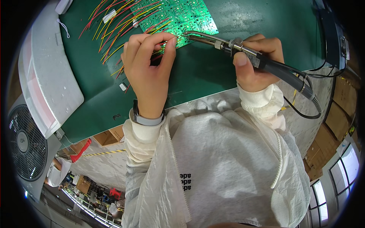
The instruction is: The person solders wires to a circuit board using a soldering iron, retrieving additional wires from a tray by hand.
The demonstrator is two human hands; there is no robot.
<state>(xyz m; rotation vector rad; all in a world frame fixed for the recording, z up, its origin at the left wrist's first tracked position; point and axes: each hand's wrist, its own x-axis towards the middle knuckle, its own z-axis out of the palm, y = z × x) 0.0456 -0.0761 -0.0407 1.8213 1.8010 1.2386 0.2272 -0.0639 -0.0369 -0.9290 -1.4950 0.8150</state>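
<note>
Soldering iron (243, 53) in the right hand (253, 62): the fingers wrap shut around its dark grey handle, thumb pressed on top, and the metal shaft runs leftward from the fist to a tip that meets the near edge of a green circuit board (182, 17). A black cable (304, 89) leaves the rear of the handle and curls off to the right of that hand.

The left hand (148, 62) sits just left of the iron's tip, fingers curled and pinched together at the board's near edge, where thin red and yellow wires (114, 26) gather. Whether the fingertips grip a wire or only press on the board cannot be told, since the hand covers the spot. A grey band (146, 119) circles the left wrist, and both forearms wear white sleeves with ribbed cuffs.

The board lies just beyond both hands on a dark green bench top (213, 72); the wires fan out from it past the left hand. Further left of that hand lies a white foam block (45, 72), with a fan (24, 142) in a wire guard beside it.
</note>
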